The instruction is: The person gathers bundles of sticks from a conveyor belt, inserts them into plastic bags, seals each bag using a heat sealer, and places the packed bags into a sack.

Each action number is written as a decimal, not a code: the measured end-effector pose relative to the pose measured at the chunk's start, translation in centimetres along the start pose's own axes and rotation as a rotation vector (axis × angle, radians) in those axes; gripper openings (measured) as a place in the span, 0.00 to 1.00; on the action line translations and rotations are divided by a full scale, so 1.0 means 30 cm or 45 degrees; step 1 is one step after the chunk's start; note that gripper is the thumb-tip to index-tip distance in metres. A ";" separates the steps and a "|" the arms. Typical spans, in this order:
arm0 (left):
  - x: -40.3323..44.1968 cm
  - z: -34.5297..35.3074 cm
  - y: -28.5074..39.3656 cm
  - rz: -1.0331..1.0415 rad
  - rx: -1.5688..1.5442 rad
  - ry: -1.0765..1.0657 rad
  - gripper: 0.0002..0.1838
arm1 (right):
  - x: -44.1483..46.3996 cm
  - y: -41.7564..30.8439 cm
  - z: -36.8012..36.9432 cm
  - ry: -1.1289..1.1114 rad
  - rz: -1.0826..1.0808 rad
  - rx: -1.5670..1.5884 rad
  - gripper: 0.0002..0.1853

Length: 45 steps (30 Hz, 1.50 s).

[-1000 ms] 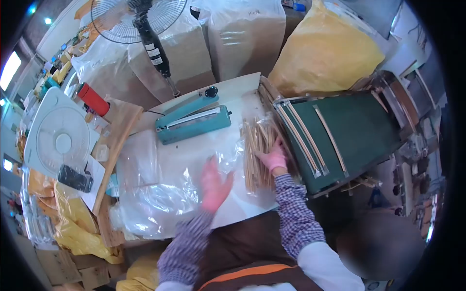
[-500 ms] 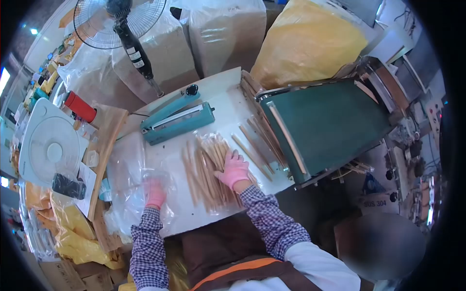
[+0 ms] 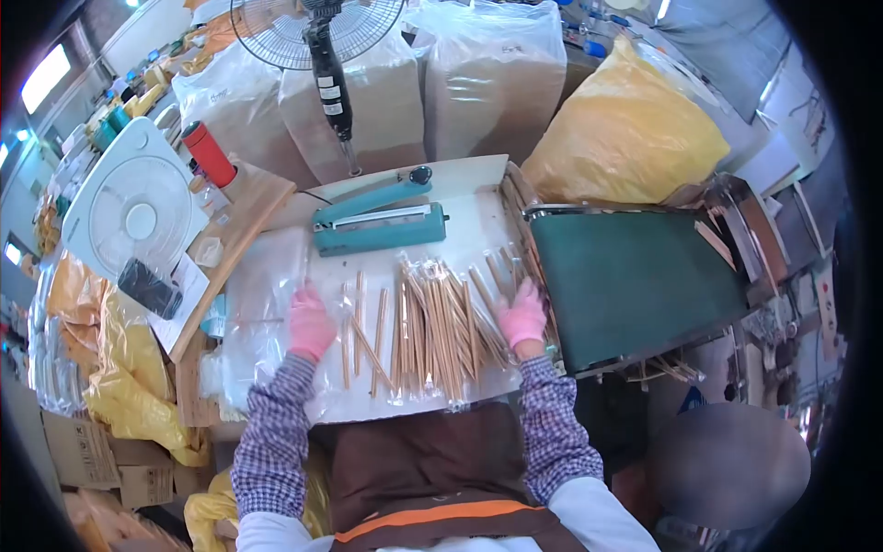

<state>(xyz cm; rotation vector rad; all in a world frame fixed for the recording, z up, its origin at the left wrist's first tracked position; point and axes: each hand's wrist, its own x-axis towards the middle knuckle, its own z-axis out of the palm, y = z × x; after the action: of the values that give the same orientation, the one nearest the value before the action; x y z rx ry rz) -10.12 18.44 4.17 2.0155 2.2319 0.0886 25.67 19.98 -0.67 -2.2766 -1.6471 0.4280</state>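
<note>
My left hand (image 3: 312,324), in a pink glove, rests at the right side of a layer of clear plastic bags (image 3: 262,327); its fingers point forward and look extended. My right hand (image 3: 522,319), also gloved in pink, is open with thumb and fingers apart, over thin brown sticks (image 3: 495,270) beside the conveyor. Between my hands lies a wide bundle of light-brown sticks (image 3: 432,327) with clear plastic about it. Several loose sticks (image 3: 380,322) lie to its left, one slanted across. Whether my right fingertips touch a stick is unclear.
A teal bag sealer (image 3: 382,230) stands at the table's back. The green conveyor belt (image 3: 635,285) borders the right side. On the left, a wooden shelf (image 3: 241,225) carries a red flask (image 3: 210,154), a phone (image 3: 150,287) and a white fan (image 3: 138,216). A standing fan (image 3: 328,83) rises behind.
My right hand has moved right, off the stick bundle to the conveyor side. The bundle now lies uncovered and loose sticks lie apart on its left. My view has turned and shifted.
</note>
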 end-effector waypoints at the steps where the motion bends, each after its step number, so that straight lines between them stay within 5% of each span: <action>1: -0.002 -0.009 0.065 0.023 0.044 0.136 0.36 | 0.087 0.083 0.105 0.143 0.056 -0.085 0.45; 3: -0.103 0.106 0.168 0.214 0.094 -0.024 0.40 | 0.147 0.101 0.103 0.124 0.242 0.046 0.44; 5: -0.155 0.148 0.239 -0.108 -0.079 -0.437 0.38 | 0.171 0.094 0.122 0.129 0.334 0.083 0.44; 8: -0.174 0.334 0.203 -0.348 -0.031 0.128 0.39 | 0.183 0.049 0.161 0.070 0.285 0.140 0.46; 10: -0.142 0.423 0.313 -0.197 -0.260 0.176 0.40 | 0.131 -0.016 0.178 -0.165 0.190 0.288 0.45; 13: -0.079 0.442 0.531 -0.151 -0.503 0.147 0.34 | 0.005 -0.118 0.260 0.006 -0.092 0.001 0.40; 16: -0.029 0.425 0.564 -0.179 -1.292 -0.228 0.28 | -0.049 -0.098 0.245 -0.075 -0.014 0.388 0.32; 17: -0.035 0.542 0.537 -0.082 -1.971 -0.234 0.23 | -0.084 -0.069 0.225 -0.146 0.011 0.535 0.30; 19: -0.159 0.583 0.474 0.082 -2.361 -0.619 0.23 | -0.207 -0.018 0.184 -0.260 0.051 0.865 0.27; 22: -0.466 0.451 0.454 0.235 -1.911 -0.486 0.26 | -0.470 0.092 0.233 -0.716 0.551 1.730 0.31; 24: -0.668 0.371 0.419 0.219 -1.580 -0.342 0.30 | -0.650 0.077 0.143 -0.764 0.569 1.919 0.30; 25: -0.741 0.431 0.395 0.149 -1.810 -0.478 0.32 | -0.708 0.126 0.182 -0.598 0.128 1.552 0.27; 27: -0.760 0.464 0.372 0.191 -1.964 -0.682 0.41 | -0.746 0.104 0.145 -0.731 0.120 1.625 0.29; 30: -0.632 0.284 0.423 0.356 -1.480 -0.311 0.47 | -0.621 0.034 0.049 -0.580 -0.118 1.491 0.33; 32: -0.515 0.098 0.470 0.497 -1.678 -0.191 0.51 | -0.557 -0.127 -0.214 -0.582 -0.159 1.829 0.35; 36: -0.319 -0.057 0.482 0.925 -1.588 -0.133 0.56 | -0.393 -0.149 -0.271 -0.204 -0.899 1.419 0.39; 38: -0.246 -0.027 0.462 1.116 -1.104 0.099 0.56 | -0.322 -0.185 -0.268 -0.398 -0.634 1.813 0.44; 39: -0.215 -0.011 0.452 1.187 -0.754 0.281 0.56 | -0.308 -0.249 -0.306 -0.767 -0.126 2.278 0.47; 42: -0.130 0.083 0.439 1.204 -1.114 0.015 0.54 | -0.254 -0.267 -0.223 -0.757 -0.160 2.200 0.54; 44: -0.143 0.115 0.471 0.599 -2.037 -0.652 0.50 | -0.241 -0.270 -0.183 -0.076 -0.988 1.416 0.53; 45: -0.116 0.135 0.451 0.792 -1.711 -0.431 0.49 | -0.232 -0.266 -0.192 -0.185 -0.870 1.296 0.53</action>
<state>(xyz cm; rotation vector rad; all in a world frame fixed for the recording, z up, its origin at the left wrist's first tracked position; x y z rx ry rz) 4.13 16.21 2.16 1.5493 0.7545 0.9149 19.04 15.36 8.26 -0.9188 -1.5908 0.9664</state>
